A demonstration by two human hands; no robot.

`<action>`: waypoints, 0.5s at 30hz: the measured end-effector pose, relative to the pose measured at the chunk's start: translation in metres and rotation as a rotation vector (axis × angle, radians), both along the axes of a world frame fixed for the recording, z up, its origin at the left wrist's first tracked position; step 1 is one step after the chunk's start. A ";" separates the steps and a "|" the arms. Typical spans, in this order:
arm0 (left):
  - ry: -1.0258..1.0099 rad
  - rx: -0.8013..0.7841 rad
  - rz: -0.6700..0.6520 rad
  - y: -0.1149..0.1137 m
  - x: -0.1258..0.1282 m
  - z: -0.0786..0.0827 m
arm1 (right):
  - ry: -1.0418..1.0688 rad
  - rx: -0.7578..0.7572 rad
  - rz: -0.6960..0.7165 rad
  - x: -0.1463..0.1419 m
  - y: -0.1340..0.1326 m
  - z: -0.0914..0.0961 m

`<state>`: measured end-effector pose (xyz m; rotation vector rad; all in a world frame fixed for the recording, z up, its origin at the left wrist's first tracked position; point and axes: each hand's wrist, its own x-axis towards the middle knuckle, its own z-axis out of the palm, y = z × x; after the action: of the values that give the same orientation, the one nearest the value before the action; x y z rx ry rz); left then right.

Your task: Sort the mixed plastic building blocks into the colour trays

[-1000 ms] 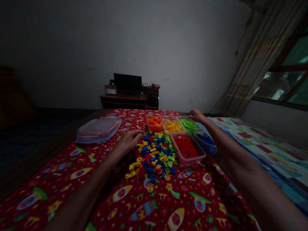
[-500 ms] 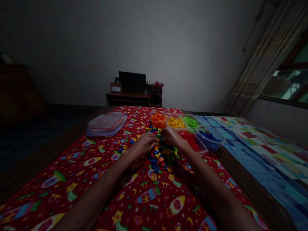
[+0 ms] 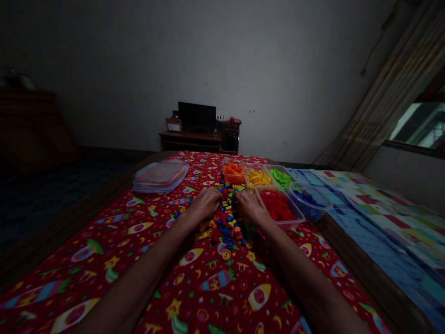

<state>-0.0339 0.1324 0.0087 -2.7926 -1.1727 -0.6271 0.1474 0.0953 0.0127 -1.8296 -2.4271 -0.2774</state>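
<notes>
A loose pile of mixed toy building bricks (image 3: 227,227) lies on the red patterned cloth (image 3: 208,297) in front of me. My left hand (image 3: 207,202) rests at the pile's left side, its fingers curled down among the bricks. Across a narrow gap, my right hand (image 3: 247,204) is at the right side with its fingers bent inward. Both hands look closed, but whatever the fingertips hold is hidden in the dim light. Small round yellow and blue wheel-like pieces (image 3: 226,255) lie at the near edge of the pile.
Clear boxes of orange pieces (image 3: 233,171), yellow pieces (image 3: 257,177), green pieces (image 3: 281,177) and red pieces (image 3: 276,205) stand behind and right of the pile. A round tub (image 3: 318,212) holds blue pieces. Stacked lids (image 3: 160,176) lie at left. A monitor (image 3: 197,117) stands beyond.
My right hand has drawn back from the far side of the pile, lower and nearer me. My left hand has shifted slightly left relative to the pile. The view has turned slightly left.
</notes>
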 end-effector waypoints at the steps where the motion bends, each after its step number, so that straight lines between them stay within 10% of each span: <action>1: 0.007 0.008 -0.035 -0.001 0.002 -0.002 | 0.021 0.011 0.001 0.000 0.002 -0.004; 15: 0.096 0.093 -0.008 -0.009 0.006 -0.004 | 0.068 0.027 -0.041 0.000 0.002 -0.003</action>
<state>-0.0283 0.1230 0.0050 -2.7181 -1.0871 -0.5270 0.1477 0.0971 0.0096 -1.8477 -2.3326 -0.2458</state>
